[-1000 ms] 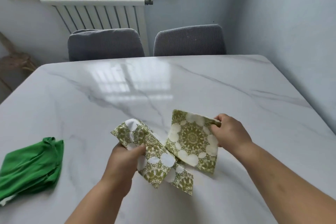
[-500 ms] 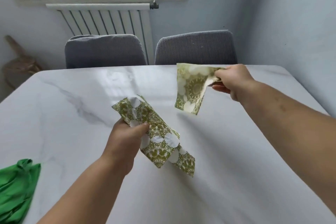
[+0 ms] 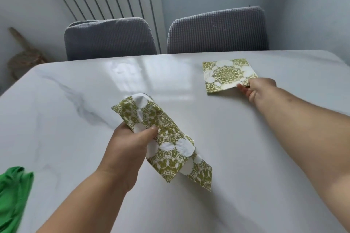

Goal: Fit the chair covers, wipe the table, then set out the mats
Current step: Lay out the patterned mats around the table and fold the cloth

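A square green-and-white patterned mat (image 3: 227, 74) lies flat on the white marble table (image 3: 75, 119), in front of the right-hand chair. My right hand (image 3: 255, 89) pinches its near right corner. My left hand (image 3: 128, 143) grips a bunch of the same patterned mats (image 3: 166, 142), which hang crumpled above the table's middle. Two chairs in grey covers stand at the far edge, the left chair (image 3: 109, 38) and the right chair (image 3: 217, 31).
A green cloth (image 3: 13, 195) lies at the table's near left edge. Behind the chairs a white radiator (image 3: 113, 2) hangs under a window sill. A grey wall runs close along the table's right side. A brown wicker object (image 3: 22, 56) stands on the floor at left.
My right hand carried one mat from the bunch away to the far right and laid it flat on the table. The left hand kept the other mats near the middle.
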Action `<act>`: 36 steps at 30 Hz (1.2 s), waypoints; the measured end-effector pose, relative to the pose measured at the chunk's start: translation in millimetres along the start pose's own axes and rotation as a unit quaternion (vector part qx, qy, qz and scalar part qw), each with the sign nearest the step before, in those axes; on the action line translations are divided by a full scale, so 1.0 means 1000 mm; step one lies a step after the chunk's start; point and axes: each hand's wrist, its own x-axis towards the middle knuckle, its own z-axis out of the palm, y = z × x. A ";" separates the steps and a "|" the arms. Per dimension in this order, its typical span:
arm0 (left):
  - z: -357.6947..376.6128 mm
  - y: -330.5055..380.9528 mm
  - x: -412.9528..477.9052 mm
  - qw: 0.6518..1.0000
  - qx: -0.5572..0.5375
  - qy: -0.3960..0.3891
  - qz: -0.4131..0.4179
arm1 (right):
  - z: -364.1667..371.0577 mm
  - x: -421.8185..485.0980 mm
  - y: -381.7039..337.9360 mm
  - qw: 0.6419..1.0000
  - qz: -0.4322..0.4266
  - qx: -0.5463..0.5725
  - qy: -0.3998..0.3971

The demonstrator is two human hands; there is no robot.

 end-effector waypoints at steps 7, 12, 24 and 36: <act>0.004 0.000 0.005 1.000 0.011 0.007 -0.007 | -0.007 -0.002 0.008 0.998 -0.004 0.059 0.025; 0.007 0.003 0.008 1.000 0.017 0.005 -0.013 | -0.007 -0.021 0.007 0.995 0.012 0.083 0.050; 0.013 0.019 0.003 1.000 0.009 0.000 -0.010 | -0.044 -0.063 0.001 0.917 -0.288 -0.272 0.048; 0.003 0.054 -0.052 0.985 -0.122 -0.125 -0.001 | -0.108 -0.230 0.059 0.859 0.240 -0.030 -0.452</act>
